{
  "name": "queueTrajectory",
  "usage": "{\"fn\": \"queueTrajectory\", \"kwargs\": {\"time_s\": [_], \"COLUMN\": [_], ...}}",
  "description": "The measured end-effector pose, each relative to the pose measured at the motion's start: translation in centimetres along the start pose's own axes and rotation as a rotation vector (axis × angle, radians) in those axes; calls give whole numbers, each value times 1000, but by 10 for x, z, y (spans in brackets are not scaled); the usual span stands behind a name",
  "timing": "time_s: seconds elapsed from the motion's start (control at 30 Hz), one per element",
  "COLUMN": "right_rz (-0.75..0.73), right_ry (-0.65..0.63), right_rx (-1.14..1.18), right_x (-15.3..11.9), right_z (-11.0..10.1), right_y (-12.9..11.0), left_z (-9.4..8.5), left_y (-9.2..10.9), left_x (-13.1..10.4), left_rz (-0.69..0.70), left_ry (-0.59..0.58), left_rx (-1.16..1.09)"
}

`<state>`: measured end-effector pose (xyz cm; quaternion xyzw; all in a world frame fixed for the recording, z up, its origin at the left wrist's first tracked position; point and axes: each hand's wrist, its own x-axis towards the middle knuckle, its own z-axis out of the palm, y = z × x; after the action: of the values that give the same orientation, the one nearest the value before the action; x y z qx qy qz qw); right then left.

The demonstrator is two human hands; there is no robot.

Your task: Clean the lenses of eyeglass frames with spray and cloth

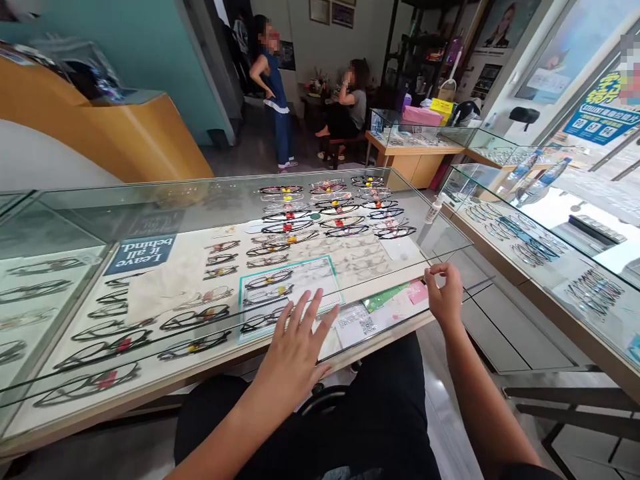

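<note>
My left hand (299, 343) is over the front edge of the glass display case (200, 193), its fingers spread and nothing in them. Several rows of eyeglasses (195, 317) lie inside the case, beneath the glass. At the case's right front corner, my right hand (444, 293) has its thumb and index finger pressed together; what they grip, if anything, is too small to make out. Between my hands, a shelf or drawer below the glass shows a green sheet (385, 298), a pink paper (417, 292) and a white sheet with a QR code (355, 325).
A small white bottle (434, 210) stands near the right end. Another glass case (540, 250) with eyeglasses runs along the right. Farther back are a standing person (278, 87), a seated person (353, 100) and a pink box (423, 116). A wooden counter (135, 130) is at left.
</note>
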<state>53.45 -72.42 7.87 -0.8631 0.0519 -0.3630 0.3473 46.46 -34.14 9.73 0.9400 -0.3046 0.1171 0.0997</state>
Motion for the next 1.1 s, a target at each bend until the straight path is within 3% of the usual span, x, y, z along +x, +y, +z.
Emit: {"fn": "queueTrajectory", "kwargs": {"time_s": [0.23, 0.37, 0.5, 0.57, 0.7, 0.83, 0.97, 1.1], "right_rz": [-100, -107, -68, -83, -342, -486, -524, -512], "right_ry": [26, 23, 120, 107, -162, -321, -292, -238], "right_rx": [-34, -18, -83, -120, -99, -195, -289, -342], "right_x": [33, 51, 57, 56, 54, 49, 43, 40], "right_z": [39, 65, 87, 87, 59, 35, 47, 68], "right_y": [1, -4, -6, -8, -9, 18, 61, 77], "left_z": [3, 13, 28, 33, 34, 34, 28, -4], "left_y": [-15, -28, -35, -35, -39, -54, -59, -50], "left_x": [8, 10, 10, 10, 8, 8, 14, 25], "left_rz": [-240, -303, -329, -344, -318, -295, -311, -247], "left_ry": [185, 207, 259, 301, 325, 322, 335, 129], "left_rx": [54, 34, 64, 90, 118, 126, 201, 211]}}
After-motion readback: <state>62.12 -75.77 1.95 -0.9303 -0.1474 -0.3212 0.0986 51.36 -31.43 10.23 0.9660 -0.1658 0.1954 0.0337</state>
